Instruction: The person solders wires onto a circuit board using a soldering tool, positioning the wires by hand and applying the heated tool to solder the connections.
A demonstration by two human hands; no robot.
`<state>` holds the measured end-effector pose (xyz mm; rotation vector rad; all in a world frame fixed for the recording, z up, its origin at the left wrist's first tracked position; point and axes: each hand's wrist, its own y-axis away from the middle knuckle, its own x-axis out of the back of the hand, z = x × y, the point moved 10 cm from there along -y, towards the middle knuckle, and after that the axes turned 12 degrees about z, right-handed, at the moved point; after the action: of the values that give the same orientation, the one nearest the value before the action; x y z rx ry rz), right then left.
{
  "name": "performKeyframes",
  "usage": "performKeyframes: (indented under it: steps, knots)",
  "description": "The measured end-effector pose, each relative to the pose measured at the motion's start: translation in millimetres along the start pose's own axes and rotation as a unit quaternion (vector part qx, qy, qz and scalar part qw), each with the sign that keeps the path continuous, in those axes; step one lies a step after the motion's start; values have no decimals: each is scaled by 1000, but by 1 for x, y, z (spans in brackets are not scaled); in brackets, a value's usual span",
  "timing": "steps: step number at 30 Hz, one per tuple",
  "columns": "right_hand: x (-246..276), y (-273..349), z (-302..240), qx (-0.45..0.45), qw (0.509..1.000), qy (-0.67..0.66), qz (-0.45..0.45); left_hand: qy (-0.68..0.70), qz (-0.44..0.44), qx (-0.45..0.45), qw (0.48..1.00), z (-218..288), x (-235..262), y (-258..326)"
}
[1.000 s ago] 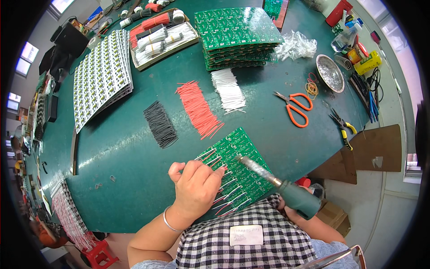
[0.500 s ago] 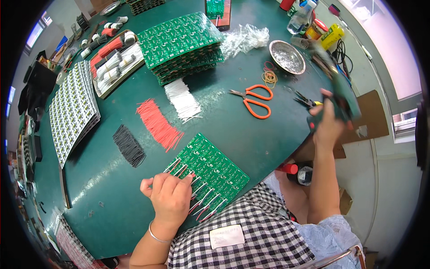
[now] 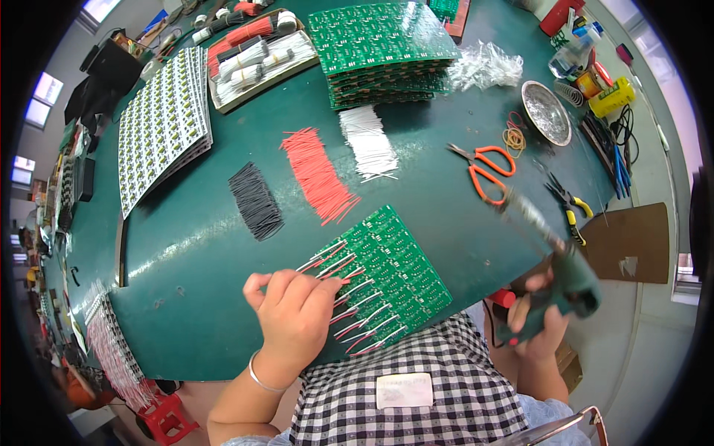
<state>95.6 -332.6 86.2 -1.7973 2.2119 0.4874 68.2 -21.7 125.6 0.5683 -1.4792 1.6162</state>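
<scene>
A green circuit board panel (image 3: 405,260) lies near the table's front edge, with white, red and black wires standing out along its left side. My left hand (image 3: 294,308) is at that side, its fingertips pinched on what looks like a red wire (image 3: 344,282) at the board. My right hand (image 3: 539,327), to the right of the board, is wrapped round the handle of a green soldering gun (image 3: 576,286). The gun's blurred metal tip points up and left, toward the orange-handled scissors (image 3: 491,175). Beyond the board lie cut black wires (image 3: 255,201), red wires (image 3: 318,175) and white wires (image 3: 368,143).
A tall stack of green boards (image 3: 383,44) stands at the back, beside crumpled plastic (image 3: 487,67). White panels (image 3: 167,123) and a box of wire bundles (image 3: 264,83) are at the left. Yellow-handled pliers (image 3: 569,204) and a metal bowl (image 3: 547,111) lie at the right.
The soldering gun in my right hand has come down from the far right, its tip turning toward the board's side. The view has shifted; my left hand stays at the wires.
</scene>
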Motion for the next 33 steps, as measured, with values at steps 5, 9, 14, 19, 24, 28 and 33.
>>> performKeyframes:
  steps: [5, 9, 14, 19, 24, 28, 33]
  knots:
    - [7, 48, 23, -43, 976, 190, -94, 13, 69, 17, 997, 7, 27, 0]
    - [-7, 59, 39, -27, 921, 343, -180, 79, 32, 9, 996, 24, 2, 8]
    - [-9, 63, 46, 19, 910, 367, -191, 74, 35, -3, 997, 20, -6, 13]
    - [-11, 61, 48, 50, 900, 394, -179, 74, 36, -1, 997, 19, -8, 14]
    - [-36, 57, 33, 130, 879, 409, -210, 78, 37, -3, 996, 19, -11, 14]
    - [-44, 60, 30, 182, 850, 430, -246, 78, 35, -2, 996, 19, -11, 13]
    - [-44, 54, 30, 116, 888, 391, -211, 76, 39, -2, 996, 19, -11, 12]
